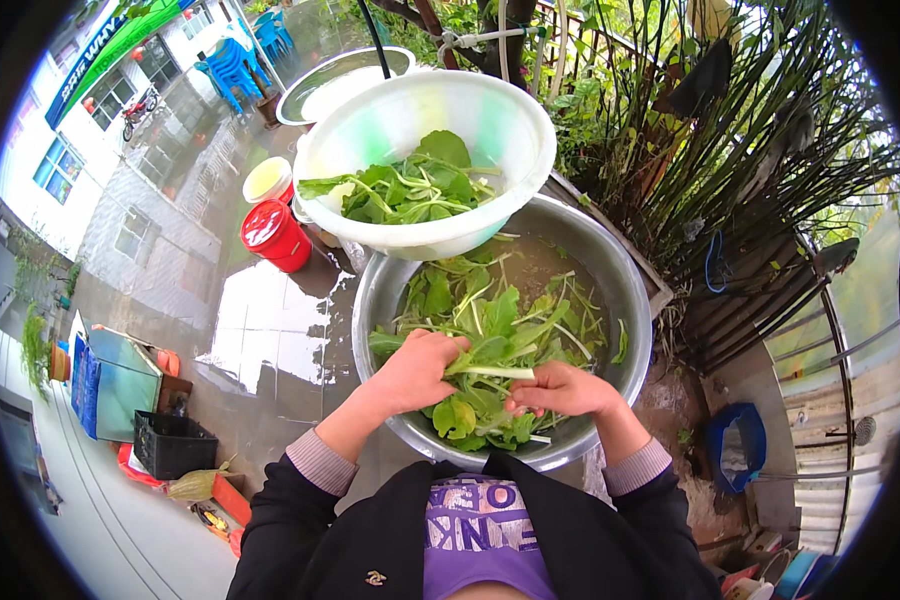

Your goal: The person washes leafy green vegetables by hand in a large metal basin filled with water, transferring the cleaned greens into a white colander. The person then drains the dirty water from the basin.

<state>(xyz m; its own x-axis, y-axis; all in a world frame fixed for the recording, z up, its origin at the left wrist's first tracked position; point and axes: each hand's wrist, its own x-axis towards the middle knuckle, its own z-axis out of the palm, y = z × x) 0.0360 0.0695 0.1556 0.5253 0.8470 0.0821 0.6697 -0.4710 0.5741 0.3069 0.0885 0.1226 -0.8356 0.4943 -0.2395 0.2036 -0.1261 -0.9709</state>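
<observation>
Low over a wide metal basin [630, 262], my left hand [418, 369] grips a bunch of leafy greens [495, 352] with pale stems. My right hand [562, 390] pinches a green stem near the cut end of the bunch. Loose greens [439, 292] float and lie in the basin's murky brown water [551, 262]. At the basin's far side is a white plastic bowl [525, 127], overlapping its rim in view. Several leafy greens [420, 184] rest inside that bowl.
Left of the bowl stand a red lidded bucket [276, 236] and a pale-topped container [267, 180]. Another metal basin [345, 82] sits behind. Dense plants [720, 150] border the right, above a blue bin [736, 448]. A black crate [175, 444] lies left on the wet tiles [270, 322].
</observation>
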